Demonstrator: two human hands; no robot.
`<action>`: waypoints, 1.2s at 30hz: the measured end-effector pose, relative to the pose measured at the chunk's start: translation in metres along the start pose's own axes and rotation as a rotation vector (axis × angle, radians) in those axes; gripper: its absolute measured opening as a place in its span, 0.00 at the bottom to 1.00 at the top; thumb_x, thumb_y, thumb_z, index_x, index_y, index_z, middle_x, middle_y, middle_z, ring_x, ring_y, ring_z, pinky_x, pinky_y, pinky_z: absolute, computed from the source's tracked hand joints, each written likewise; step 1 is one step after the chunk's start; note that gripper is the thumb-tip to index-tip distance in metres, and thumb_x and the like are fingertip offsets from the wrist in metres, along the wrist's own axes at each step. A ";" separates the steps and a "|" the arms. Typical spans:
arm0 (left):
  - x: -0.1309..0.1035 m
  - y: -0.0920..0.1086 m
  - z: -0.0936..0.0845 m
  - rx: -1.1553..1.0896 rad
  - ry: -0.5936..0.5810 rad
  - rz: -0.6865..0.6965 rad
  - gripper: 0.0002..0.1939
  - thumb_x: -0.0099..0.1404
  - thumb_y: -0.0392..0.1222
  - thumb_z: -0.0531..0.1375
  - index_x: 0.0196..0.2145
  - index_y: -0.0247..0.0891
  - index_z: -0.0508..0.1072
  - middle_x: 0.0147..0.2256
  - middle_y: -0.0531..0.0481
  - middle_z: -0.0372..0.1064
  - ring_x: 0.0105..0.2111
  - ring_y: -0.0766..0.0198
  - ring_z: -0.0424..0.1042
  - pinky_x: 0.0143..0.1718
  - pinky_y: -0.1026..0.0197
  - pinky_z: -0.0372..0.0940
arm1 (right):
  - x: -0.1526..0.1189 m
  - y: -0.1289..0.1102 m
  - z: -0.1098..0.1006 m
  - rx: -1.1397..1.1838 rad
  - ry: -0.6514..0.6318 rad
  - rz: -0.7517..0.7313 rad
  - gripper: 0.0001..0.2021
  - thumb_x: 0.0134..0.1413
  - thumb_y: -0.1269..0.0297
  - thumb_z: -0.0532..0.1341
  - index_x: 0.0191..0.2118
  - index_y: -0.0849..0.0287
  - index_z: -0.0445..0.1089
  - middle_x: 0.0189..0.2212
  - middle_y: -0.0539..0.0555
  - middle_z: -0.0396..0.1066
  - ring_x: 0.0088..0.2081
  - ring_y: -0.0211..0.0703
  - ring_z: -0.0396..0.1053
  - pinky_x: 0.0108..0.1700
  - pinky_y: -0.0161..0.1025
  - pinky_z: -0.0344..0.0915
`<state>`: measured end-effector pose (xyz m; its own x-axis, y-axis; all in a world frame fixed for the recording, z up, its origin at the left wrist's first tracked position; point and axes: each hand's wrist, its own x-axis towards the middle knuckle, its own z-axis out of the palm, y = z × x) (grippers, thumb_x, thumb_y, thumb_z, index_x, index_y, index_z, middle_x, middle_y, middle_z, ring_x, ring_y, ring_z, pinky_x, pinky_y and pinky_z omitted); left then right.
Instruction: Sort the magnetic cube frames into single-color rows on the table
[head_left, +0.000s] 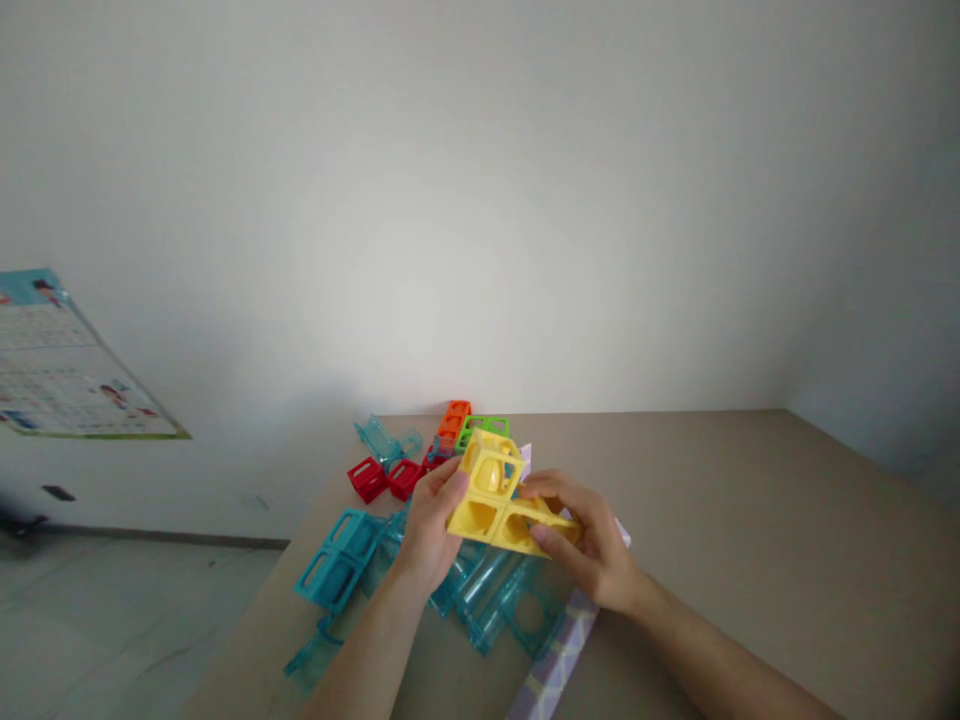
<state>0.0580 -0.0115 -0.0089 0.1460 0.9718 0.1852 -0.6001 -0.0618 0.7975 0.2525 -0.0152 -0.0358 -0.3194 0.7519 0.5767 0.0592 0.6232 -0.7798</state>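
Note:
Both hands hold a yellow plastic block piece [480,518] above the table, made of square frames with rounded openings joined in an L shape. My left hand [433,525] grips its left side, thumb on the front face. My right hand [581,535] pinches its right end, where a narrower yellow part sticks out between the fingers. Beneath the hands lie several clear blue track pieces [487,590], partly hidden by the hands and the yellow piece.
Left of the hands are a blue double block [340,558] and red blocks [367,480]. Orange [454,423] and green blocks [491,425] stand near the wall [525,200]. A purple patterned strip [559,655] lies on the table [720,520]. A poster [75,370] hangs at left.

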 end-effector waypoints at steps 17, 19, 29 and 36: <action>-0.003 0.004 -0.006 -0.209 -0.228 -0.246 0.15 0.53 0.42 0.67 0.38 0.31 0.78 0.38 0.38 0.78 0.43 0.44 0.76 0.45 0.48 0.70 | 0.002 0.003 -0.010 0.566 -0.110 0.350 0.16 0.49 0.55 0.69 0.42 0.58 0.75 0.37 0.54 0.75 0.34 0.42 0.71 0.35 0.36 0.65; -0.004 0.005 -0.005 -0.222 -0.215 -0.272 0.16 0.54 0.43 0.66 0.39 0.31 0.78 0.40 0.36 0.78 0.45 0.42 0.75 0.47 0.46 0.69 | 0.002 0.003 -0.011 0.550 -0.105 0.342 0.16 0.49 0.55 0.69 0.42 0.58 0.75 0.38 0.54 0.75 0.34 0.43 0.71 0.36 0.37 0.65; -0.005 0.005 -0.003 -0.229 -0.167 -0.309 0.23 0.52 0.46 0.68 0.44 0.32 0.77 0.41 0.36 0.78 0.48 0.38 0.74 0.47 0.44 0.70 | 0.001 0.002 -0.009 0.542 -0.094 0.390 0.20 0.43 0.52 0.71 0.41 0.59 0.75 0.34 0.54 0.75 0.31 0.44 0.71 0.33 0.38 0.66; 0.002 0.003 0.001 -0.108 -0.089 -0.172 0.19 0.61 0.48 0.64 0.45 0.32 0.78 0.43 0.38 0.77 0.48 0.44 0.73 0.50 0.47 0.67 | 0.006 -0.003 -0.003 0.383 0.103 0.408 0.19 0.44 0.54 0.72 0.40 0.58 0.74 0.32 0.52 0.75 0.30 0.40 0.70 0.32 0.35 0.65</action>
<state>0.0578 -0.0103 -0.0057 0.3191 0.9418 0.1057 -0.6405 0.1321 0.7565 0.2531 -0.0116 -0.0289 -0.2479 0.9443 0.2164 -0.1948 0.1702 -0.9660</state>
